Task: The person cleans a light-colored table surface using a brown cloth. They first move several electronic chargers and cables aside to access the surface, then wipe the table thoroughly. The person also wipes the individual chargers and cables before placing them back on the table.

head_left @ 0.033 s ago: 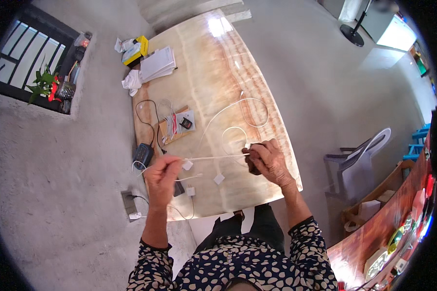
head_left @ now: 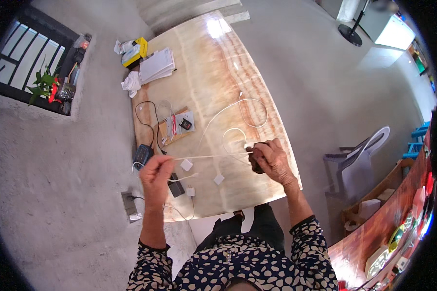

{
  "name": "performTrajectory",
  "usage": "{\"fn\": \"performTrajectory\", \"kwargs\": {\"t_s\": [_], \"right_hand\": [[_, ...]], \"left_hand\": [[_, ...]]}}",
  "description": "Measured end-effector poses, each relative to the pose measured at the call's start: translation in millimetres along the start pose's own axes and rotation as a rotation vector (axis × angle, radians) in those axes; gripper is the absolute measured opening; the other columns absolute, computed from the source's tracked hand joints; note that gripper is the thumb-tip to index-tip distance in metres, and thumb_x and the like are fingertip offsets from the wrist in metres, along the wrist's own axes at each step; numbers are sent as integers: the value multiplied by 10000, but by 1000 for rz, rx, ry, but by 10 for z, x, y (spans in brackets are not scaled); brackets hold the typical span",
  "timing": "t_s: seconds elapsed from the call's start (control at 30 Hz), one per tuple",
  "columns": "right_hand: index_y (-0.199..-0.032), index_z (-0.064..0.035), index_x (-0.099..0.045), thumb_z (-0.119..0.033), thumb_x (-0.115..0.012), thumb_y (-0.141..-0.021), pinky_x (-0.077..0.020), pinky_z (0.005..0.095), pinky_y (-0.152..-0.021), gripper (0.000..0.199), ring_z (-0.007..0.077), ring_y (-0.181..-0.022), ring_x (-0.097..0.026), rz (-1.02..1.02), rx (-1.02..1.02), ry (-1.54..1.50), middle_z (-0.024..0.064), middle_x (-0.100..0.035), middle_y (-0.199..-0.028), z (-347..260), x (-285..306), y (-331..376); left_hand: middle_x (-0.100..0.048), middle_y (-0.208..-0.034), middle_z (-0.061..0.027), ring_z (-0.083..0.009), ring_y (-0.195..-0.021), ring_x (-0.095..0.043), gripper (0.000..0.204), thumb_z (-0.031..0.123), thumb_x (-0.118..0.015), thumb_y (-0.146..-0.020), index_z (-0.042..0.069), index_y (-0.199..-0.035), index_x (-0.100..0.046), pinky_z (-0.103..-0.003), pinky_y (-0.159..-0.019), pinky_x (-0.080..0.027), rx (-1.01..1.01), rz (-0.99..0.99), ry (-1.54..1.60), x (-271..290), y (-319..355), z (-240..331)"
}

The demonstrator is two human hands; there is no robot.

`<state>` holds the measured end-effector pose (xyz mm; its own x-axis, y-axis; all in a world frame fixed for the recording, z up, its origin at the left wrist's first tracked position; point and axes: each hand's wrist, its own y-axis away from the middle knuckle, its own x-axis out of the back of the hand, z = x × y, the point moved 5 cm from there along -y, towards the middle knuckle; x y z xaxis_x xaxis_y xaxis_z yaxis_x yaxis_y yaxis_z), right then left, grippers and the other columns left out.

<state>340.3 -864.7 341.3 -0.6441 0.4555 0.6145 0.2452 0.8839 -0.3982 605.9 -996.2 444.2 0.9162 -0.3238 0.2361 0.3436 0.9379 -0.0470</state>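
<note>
A white cable is stretched nearly straight between my two hands, above the near part of the marble-patterned table. My left hand is closed, pinching the cable, and a short end with a connector hangs out to its right. In my right hand is a bunched dark brown cloth, wrapped around the cable. Beyond that hand the cable's remainder lies in loose loops. Two small white square pieces and a white charger plug lie between my hands.
Left on the table are a black power adapter, a dark blue box-shaped device, a brown envelope with a plastic bag, papers and a yellow box. A wall socket is at left, a grey chair at right.
My left hand has moved a little left, uncovering more of the black adapter. My right hand and the cloth have shifted slightly right along the cable.
</note>
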Motion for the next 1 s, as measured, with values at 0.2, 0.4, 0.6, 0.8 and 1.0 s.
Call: {"fn": "performTrajectory", "kwargs": {"t_s": [0.2, 0.4, 0.6, 0.8, 1.0], "right_hand": [[-930, -71, -637, -166, -677, -825, -451, 369, -709, 147, 265, -757, -516, 71, -2, 205, 68, -609, -837, 144, 417, 227], [-920, -89, -653, -225, -694, -821, -468, 375, -698, 173, 253, -768, -528, 113, -21, 414, 50, -624, -836, 255, 821, 492], [-891, -114, -650, -234, -709, -800, -474, 369, -688, 162, 223, -783, -541, 134, -34, 544, 29, -629, -829, 164, 1253, 694], [-824, -161, -654, -152, -705, -726, -448, 327, -679, 111, 187, -779, -524, -24, 117, 597, -8, -627, -841, -543, 1022, 423], [-817, -172, -642, -195, -650, -746, -442, 331, -697, 75, 178, -806, -521, -47, 223, 530, -13, -563, -801, -1161, 839, 199]], "left_hand": [[-401, -596, 73, -10, -500, -294, 89, 97, -587, -892, 23, -856, -619, -196, -449, -233, 130, 98, 69, 554, 15, -234], [-372, -558, 78, -9, -460, -276, 83, 117, -605, -895, 44, -856, -607, -202, -415, -215, 256, 187, 264, 1048, 67, -905], [-365, -586, 79, -17, -445, -273, 125, 166, -608, -909, 96, -1013, -610, -196, -392, -223, 420, 159, 192, 1198, 69, -1373], [-522, -717, 31, -20, -451, -289, 372, 169, -537, -937, 174, -1309, -524, -170, -391, -246, 476, -254, 638, -18, 167, -685], [-633, -970, 25, -33, -544, -409, 330, 169, -489, -970, 54, -1275, -539, -186, -479, -341, 224, -684, 221, -1336, 557, 69]]}}
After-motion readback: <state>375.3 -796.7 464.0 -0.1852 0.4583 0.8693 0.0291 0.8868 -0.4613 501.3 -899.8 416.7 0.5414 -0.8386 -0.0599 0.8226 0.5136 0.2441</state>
